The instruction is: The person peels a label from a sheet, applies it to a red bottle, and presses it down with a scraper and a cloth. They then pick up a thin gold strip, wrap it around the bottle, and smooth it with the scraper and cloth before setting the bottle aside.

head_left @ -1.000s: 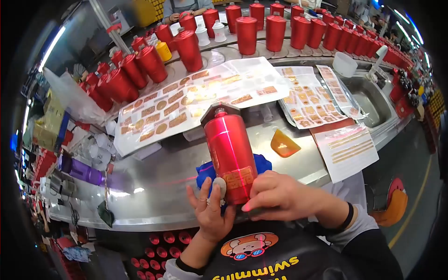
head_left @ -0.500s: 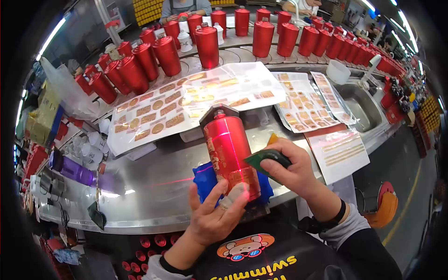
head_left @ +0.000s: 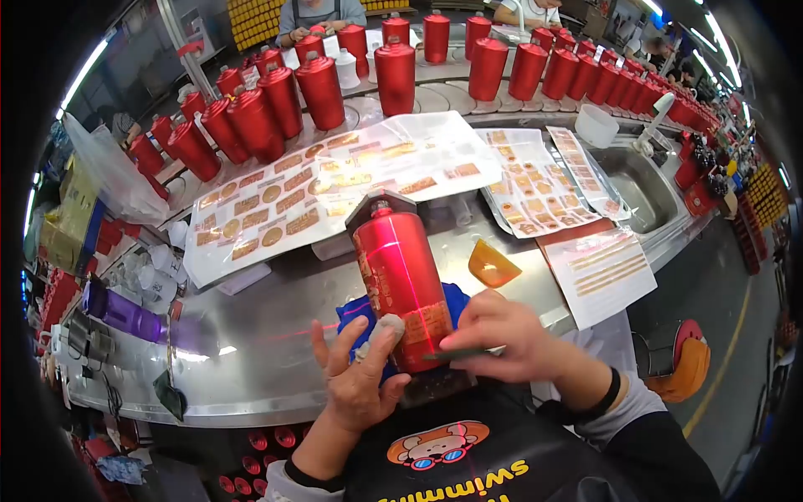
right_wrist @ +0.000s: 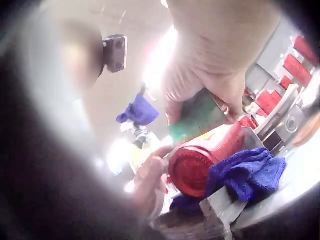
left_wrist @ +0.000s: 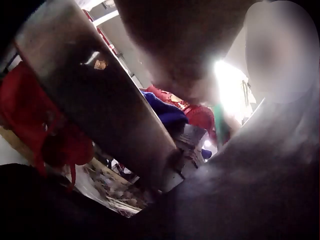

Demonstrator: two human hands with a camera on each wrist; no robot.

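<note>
A red bottle (head_left: 400, 280) lies with its base toward me and its neck at a dark angular holder (head_left: 355, 216). Gold decoration marks its left side, and a gold label (head_left: 425, 325) sits near the base. My left hand (head_left: 355, 376) has its fingers spread at the bottle's lower left, a pale-covered fingertip touching the side. My right hand (head_left: 510, 339) grips a green scraper (right_wrist: 197, 117) whose edge is at the bottle's base end. A blue cloth (right_wrist: 250, 175) is bunched under the bottle. The left wrist view is dark, largely blocked by close surfaces.
An amber scraper (head_left: 493, 264) lies right of the bottle. Beyond it are sticker sheets (head_left: 268, 209), a strip sheet (head_left: 598, 272) and a sink (head_left: 640, 188). Red bottles (head_left: 395, 79) line the conveyor behind. A purple bottle (head_left: 125, 311) lies at left.
My right hand raised the green scraper off the bottle's base end, then brought it back down there. My left fingers moved from the label area to the bottle's left side.
</note>
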